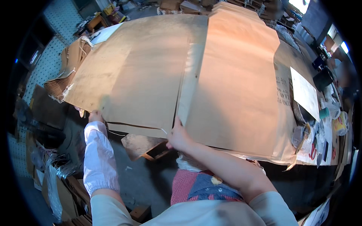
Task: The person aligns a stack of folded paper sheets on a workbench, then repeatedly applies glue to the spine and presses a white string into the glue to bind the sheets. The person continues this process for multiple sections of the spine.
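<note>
Left hand (pixel 94 116) grips near edge of big brown paper sheet (pixel 132 75) on surface (pixel 286 150); right hand (pixel 178 137) pinches folded flap (pixel 188 86), fingers apparently closed. Risk: uneven pull skews fold, tears paper.

So there are 2 big stacks of flat brown paper sheets side by side on the bench (pixel 286 150). The left stack (pixel 132 71) is darker, the right stack (pixel 237 75) looks pinkish in the light. The left hand (pixel 95 116), white sleeve cover on that arm, grips the left stack's near edge at about 8 o'clock. The right hand (pixel 178 136) pinches the near edge where both stacks meet. Scissors (pixel 312 150) and clutter sit at 3 o'clock.
</note>
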{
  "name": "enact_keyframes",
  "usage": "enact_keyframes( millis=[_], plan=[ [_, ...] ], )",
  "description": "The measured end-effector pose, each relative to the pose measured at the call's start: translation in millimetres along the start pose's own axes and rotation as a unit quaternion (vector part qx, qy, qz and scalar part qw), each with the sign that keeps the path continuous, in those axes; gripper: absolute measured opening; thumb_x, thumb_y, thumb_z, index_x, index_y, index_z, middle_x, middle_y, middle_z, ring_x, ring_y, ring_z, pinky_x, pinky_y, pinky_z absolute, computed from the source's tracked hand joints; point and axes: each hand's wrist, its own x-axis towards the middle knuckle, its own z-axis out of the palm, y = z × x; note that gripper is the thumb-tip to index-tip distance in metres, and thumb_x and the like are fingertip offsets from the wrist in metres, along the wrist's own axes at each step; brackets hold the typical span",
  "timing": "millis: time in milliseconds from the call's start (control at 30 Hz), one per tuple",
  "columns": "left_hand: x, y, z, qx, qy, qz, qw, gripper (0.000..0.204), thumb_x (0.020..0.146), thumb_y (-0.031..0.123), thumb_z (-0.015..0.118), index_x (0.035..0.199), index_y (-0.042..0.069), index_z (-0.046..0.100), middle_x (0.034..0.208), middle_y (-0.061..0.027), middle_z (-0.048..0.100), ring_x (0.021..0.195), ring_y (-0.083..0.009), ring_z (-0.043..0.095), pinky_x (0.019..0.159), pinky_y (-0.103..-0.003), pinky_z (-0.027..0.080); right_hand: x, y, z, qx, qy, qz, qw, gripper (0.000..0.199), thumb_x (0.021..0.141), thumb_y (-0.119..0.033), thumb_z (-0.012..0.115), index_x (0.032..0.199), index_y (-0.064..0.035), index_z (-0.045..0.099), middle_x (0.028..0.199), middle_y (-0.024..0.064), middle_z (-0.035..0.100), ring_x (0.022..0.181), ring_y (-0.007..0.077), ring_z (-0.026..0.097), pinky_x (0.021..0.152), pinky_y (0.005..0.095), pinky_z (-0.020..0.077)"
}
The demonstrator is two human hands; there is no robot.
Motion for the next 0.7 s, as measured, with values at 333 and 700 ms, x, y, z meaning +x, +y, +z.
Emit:
enact_keyframes(
  millis=[333,700],
  plan=[
    [-247.4,221.0,-66.8,-0.225,-0.001,0.405,0.886,0.014,0.075,-0.002,0.065,0.087,0.004,0.063,0.081,-0.0099,0.061,0.079,-0.0271,0.059,0.069,-0.038,0.047,-265.0,121.1,-323.1,-0.628,0.434,0.024,0.645,0.040,0.077,0.006,0.048,0.111,-0.0092,0.064,0.081,0.0116,0.054,0.074,0.0305,0.057,0.066,0.0369,0.0480],
    [-355.9,374.2,-51.1,-0.215,-0.217,0.597,0.742,0.032,0.057,0.014,0.077,0.083,0.008,0.059,0.085,-0.0059,0.054,0.082,-0.0277,0.053,0.071,-0.039,0.040,-305.9,157.7,-382.2,-0.636,0.329,-0.058,0.696,0.042,0.071,-0.012,0.073,0.109,-0.0076,0.056,0.086,0.0100,0.053,0.084,0.0277,0.057,0.071,0.0392,0.0496]
  ],
)
